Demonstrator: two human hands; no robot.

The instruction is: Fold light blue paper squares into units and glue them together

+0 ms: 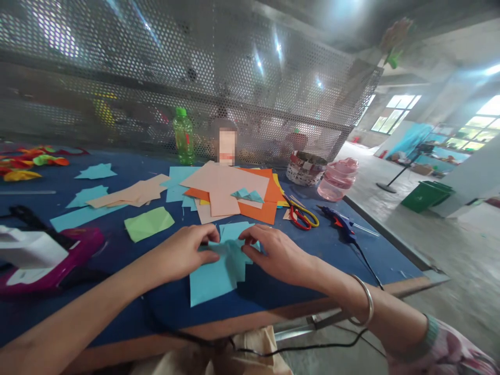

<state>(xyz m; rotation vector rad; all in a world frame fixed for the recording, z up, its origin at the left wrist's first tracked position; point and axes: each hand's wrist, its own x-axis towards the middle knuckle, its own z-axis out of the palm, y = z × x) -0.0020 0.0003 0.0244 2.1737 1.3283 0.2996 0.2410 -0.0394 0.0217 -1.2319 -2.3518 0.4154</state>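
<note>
Light blue paper (213, 281) lies near the front of the blue table, with a raised, folded part between my two hands. My left hand (187, 252) curls its fingers and thumb at the left side of that fold. At the other side, my right hand (275, 255) pinches the paper between thumb and fingers. The exact fingertip contact is partly hidden. A green paper piece (149, 224) lies beyond my left wrist. Small folded blue pieces (248, 195) rest on a stack of pink paper (222, 182) and orange paper (258, 211) farther back.
Scissors (302, 216) and a blue glue gun (341, 224) lie to the right. Behind them stand a round container (305, 169) and a pink bottle (338, 179). A green bottle (183, 138) stands by the mesh partition (136, 88). A purple-and-white device (50, 255) sits left.
</note>
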